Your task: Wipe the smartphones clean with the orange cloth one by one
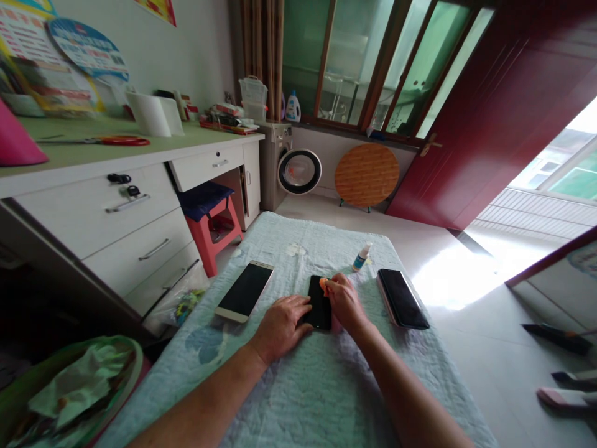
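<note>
A black phone (319, 312) lies flat on the pale blue quilted cloth (317, 386), between my two hands. My left hand (283, 323) rests at its left edge, with the fingers spread and nothing held. My right hand (344, 298) pinches a small orange cloth (323, 285) against the upper right part of the screen. To the left lies a larger white-framed phone (245, 290). A dark phone (403, 298) sits at the right on something pale pink. A small spray bottle (361, 257) stands upright beyond my right hand.
Left of the covered table are a white desk (140, 230), a red stool (209, 233) and a basket (135, 367) holding crumpled material. Behind are an open washing machine (275, 140) and a round wooden board (367, 175). Shoes (566, 398) lie at the right.
</note>
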`<act>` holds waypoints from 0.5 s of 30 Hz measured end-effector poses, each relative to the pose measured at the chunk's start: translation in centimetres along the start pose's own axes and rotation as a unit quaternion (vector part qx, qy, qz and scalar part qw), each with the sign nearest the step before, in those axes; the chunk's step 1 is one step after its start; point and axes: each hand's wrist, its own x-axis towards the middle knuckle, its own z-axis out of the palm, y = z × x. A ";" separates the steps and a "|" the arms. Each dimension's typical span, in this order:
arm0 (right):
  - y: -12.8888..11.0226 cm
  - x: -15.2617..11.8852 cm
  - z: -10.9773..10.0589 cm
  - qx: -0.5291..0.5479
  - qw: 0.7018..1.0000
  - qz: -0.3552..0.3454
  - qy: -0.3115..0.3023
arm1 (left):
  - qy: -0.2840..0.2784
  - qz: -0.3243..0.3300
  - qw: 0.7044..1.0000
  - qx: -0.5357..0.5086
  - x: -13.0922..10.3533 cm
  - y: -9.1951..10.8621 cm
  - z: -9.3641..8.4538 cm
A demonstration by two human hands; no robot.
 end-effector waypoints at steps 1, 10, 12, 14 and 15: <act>0.4 0.7 0.2 -0.006 1.000 -0.004 0.002 | 0.001 0.000 1.000 0.000 0.0 0.0 0.0; -0.5 2.6 2.1 -0.020 0.998 -0.056 -0.020 | 0.005 -0.022 1.000 -0.019 0.2 -0.2 0.2; -1.2 1.9 1.9 -0.004 0.996 -0.082 -0.037 | 0.008 -0.027 0.999 -0.023 0.2 0.0 0.1; -1.8 0.9 1.4 0.016 0.993 -0.099 -0.062 | 0.007 -0.025 0.999 -0.027 0.2 0.2 -0.1; -2.0 0.4 1.0 0.027 0.992 -0.102 -0.072 | 0.006 -0.022 0.999 -0.027 0.2 0.3 -0.3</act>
